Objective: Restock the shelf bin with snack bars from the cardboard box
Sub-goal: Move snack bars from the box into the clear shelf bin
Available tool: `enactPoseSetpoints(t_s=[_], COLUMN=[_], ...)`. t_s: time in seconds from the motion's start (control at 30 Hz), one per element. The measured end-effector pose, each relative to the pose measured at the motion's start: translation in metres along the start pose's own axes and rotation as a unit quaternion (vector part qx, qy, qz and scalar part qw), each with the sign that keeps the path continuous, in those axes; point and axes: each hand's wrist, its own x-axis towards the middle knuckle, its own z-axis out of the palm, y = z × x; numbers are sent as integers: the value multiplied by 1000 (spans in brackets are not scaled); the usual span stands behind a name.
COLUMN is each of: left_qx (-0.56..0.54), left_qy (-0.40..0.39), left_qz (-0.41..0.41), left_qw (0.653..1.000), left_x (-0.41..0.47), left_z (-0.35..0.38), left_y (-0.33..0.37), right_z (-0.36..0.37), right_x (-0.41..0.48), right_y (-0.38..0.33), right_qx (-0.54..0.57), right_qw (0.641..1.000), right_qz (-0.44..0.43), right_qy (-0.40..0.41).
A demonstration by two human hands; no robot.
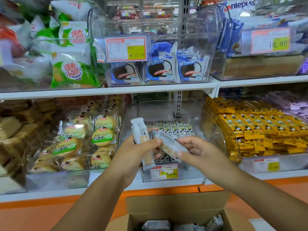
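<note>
Nearest to me, at the bottom edge, I see the open cardboard box (176,212), plain brown corrugated board with its flaps up, and a few silvery wrapped bars lying inside. Above it my left hand (133,152) is closed around an upright snack bar (141,139), a long flat foil packet with crimped ends and printed backing facing me. My right hand (196,150) pinches a second snack bar (168,145) between thumb and fingers, tilted so that its upper end touches the first. Both hands are in front of the clear plastic shelf bin (168,110), a smooth transparent tub with a price label (164,171) on its front lip. Inside the bin stands a tidy row of bars (171,129) on edge, and the back half is bare. To the left I see a bin of round yellow biscuits (101,135) in glossy wrap; to the right, a heap of yellow packets (260,129). On the shelf above sit blue sandwich-cookie packs (160,69).
</note>
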Motion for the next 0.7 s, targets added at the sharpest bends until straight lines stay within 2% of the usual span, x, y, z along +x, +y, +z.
enactPoseSetpoints(t_s=[0.07, 0.13, 0.23, 0.3, 0.4, 0.47, 0.7], left_qx=[7, 61, 117, 139, 160, 166, 199], left_qy=[-17, -13, 12, 18, 20, 18, 46], left_qz=[-1, 10, 32, 43, 57, 59, 73], left_qw=[1000, 998, 993, 989, 985, 984, 976], left_x=[-2, -3, -4, -3, -5, -5, -4], left_z=[-3, -5, -8, -11, -15, -17, -25], left_y=[1, 1, 2, 2, 4, 4, 5], right_z=[0, 1, 0, -1, -3, -2, 2], right_x=[0, -1, 2, 5, 8, 10, 14], right_y=[0, 1, 5, 8, 11, 12, 8], right_qx=[-65, -152, -182, -139, -44, -24, -186], right_qw=[997, 982, 971, 979, 995, 997, 979], right_qz=[-43, -97, -139, -135, -76, -59, -79], right_qy=[22, 55, 73, 64, 44, 47, 29])
